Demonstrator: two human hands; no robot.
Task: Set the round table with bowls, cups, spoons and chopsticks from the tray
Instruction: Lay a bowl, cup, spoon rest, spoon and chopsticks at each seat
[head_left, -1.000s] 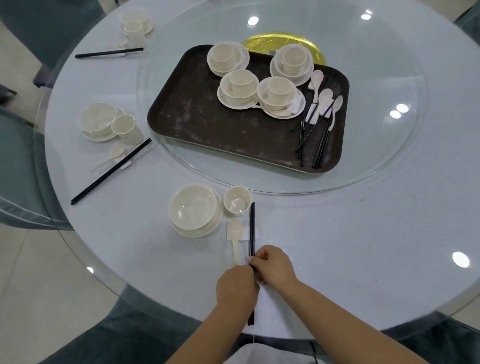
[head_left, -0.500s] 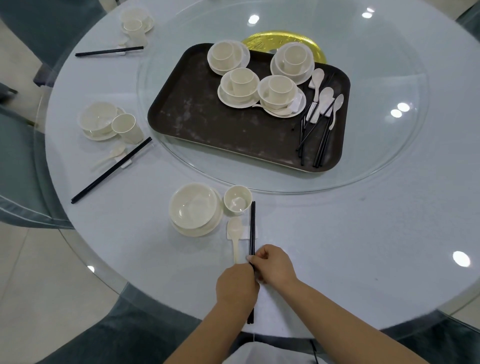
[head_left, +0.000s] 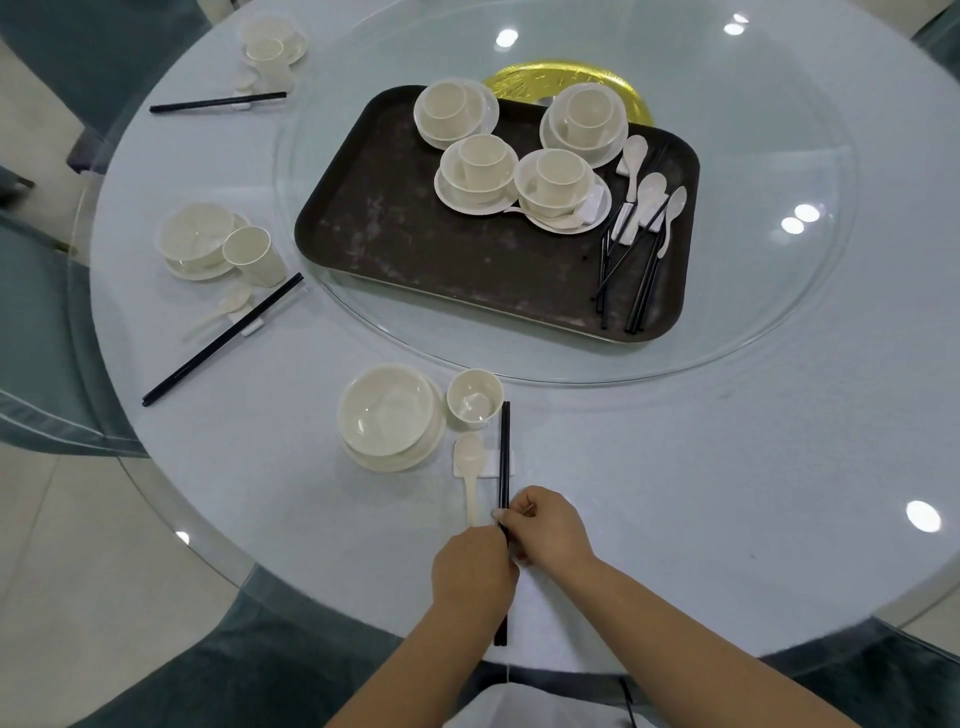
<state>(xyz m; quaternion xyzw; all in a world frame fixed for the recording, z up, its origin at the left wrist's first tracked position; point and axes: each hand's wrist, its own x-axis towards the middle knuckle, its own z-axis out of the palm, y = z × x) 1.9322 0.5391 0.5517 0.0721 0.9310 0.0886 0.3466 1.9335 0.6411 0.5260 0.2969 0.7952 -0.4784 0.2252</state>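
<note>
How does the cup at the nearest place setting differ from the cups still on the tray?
The nearest cup stands alone on the table, beside its bowl; each tray cup sits nested inside a bowl. The nearest cup has chopsticks laid alongside, gripped by both hands; the tray cups' chopsticks lie in a loose pile on the tray. All are cream, upright and look empty.

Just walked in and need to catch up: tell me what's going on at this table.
A person is setting places. Both hands, left hand and right hand, pinch the black chopsticks lying across a white rest beside the spoon, cup and bowl. Four bowl-and-cup sets wait on the dark tray.
</note>
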